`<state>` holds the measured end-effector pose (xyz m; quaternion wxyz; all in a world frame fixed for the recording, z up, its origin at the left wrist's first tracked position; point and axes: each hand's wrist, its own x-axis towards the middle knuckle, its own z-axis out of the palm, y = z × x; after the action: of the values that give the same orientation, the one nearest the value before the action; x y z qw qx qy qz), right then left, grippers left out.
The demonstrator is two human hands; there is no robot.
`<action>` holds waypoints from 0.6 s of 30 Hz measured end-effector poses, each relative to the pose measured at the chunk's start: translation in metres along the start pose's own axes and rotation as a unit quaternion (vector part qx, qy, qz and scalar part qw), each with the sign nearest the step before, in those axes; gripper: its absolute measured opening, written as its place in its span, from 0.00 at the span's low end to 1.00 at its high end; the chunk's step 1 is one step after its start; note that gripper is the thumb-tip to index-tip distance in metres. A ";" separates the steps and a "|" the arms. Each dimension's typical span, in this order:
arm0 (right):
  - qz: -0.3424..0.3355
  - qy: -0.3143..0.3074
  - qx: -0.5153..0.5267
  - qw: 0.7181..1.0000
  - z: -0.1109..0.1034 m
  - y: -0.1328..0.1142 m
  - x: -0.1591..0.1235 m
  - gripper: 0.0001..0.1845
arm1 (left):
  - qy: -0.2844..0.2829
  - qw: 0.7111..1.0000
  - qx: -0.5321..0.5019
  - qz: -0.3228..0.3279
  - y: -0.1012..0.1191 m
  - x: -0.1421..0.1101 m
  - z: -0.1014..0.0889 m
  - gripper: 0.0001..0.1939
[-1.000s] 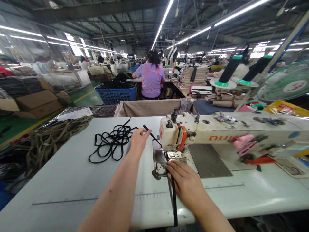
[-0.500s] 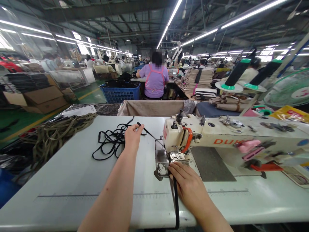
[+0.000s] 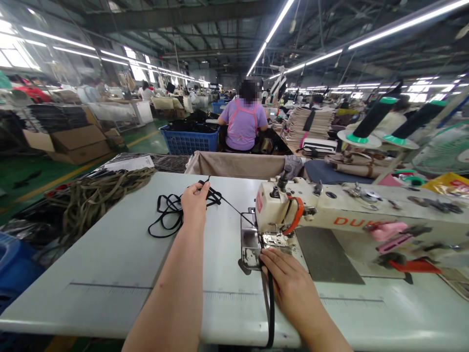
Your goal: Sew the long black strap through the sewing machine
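Observation:
A cream sewing machine [image 3: 351, 220] stands on a white table [image 3: 110, 264]. A black strap [image 3: 271, 313] runs from the table's front edge up under the presser foot, then out behind the machine toward a loose black pile [image 3: 168, 215]. My left hand [image 3: 195, 201] is closed on the strap behind the needle, pulling it taut. My right hand [image 3: 289, 283] lies flat beside the strap in front of the foot, fingers pressing near the metal plate [image 3: 251, 242].
A heap of olive webbing [image 3: 91, 195] lies at the table's left. A person in a purple top [image 3: 244, 124] sits with their back turned beyond a blue crate [image 3: 190, 139]. Thread cones [image 3: 370, 122], a fan [image 3: 443, 151] and stacked pieces [image 3: 309, 122] stand at the right.
My left hand has pulled the strap farther back and left toward the black pile. More strap has passed under the foot. My right hand stays by the plate.

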<state>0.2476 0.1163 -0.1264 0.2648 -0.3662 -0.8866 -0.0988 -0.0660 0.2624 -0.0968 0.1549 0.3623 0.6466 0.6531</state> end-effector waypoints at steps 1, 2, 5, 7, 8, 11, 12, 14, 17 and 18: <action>0.000 0.000 0.001 1.000 0.000 0.000 0.000 0.16 | 0.013 1.000 -0.007 -0.005 0.001 0.001 -0.002 0.25; 0.000 0.001 0.002 1.000 0.000 0.000 0.000 0.16 | 0.026 1.000 -0.013 -0.010 0.002 0.003 -0.004 0.25; -0.001 0.005 -0.001 1.000 0.000 -0.001 0.001 0.16 | 0.057 0.998 -0.027 -0.017 0.003 0.008 -0.010 0.23; -0.003 0.007 -0.006 1.000 0.000 -0.001 0.001 0.16 | 0.073 0.997 -0.036 -0.016 0.002 0.011 -0.014 0.22; -0.003 0.007 -0.007 1.000 0.000 -0.001 0.001 0.16 | 0.079 0.996 -0.042 -0.015 0.002 0.012 -0.016 0.22; -0.003 0.008 -0.006 1.000 0.000 -0.001 0.001 0.17 | 0.094 0.994 -0.062 -0.014 0.005 0.013 -0.021 0.22; -0.003 0.008 -0.006 1.000 0.000 -0.001 0.001 0.17 | 0.099 0.993 -0.069 -0.015 0.007 0.012 -0.023 0.22; 0.000 0.008 -0.005 1.000 0.000 -0.001 0.001 0.17 | 0.113 0.990 -0.087 -0.017 0.011 0.012 -0.027 0.22; 0.002 0.005 -0.004 1.000 0.000 -0.001 0.001 0.17 | 0.143 0.983 -0.118 -0.017 0.017 0.012 -0.034 0.22; 0.003 0.004 -0.004 1.000 -0.001 -0.001 0.001 0.17 | 0.154 0.980 -0.122 -0.015 0.019 0.013 -0.036 0.22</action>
<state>0.2463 0.1158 -0.1253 0.2672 -0.3692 -0.8842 -0.1026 -0.0945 0.2422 -0.0715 0.1059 0.2262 0.5836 0.7727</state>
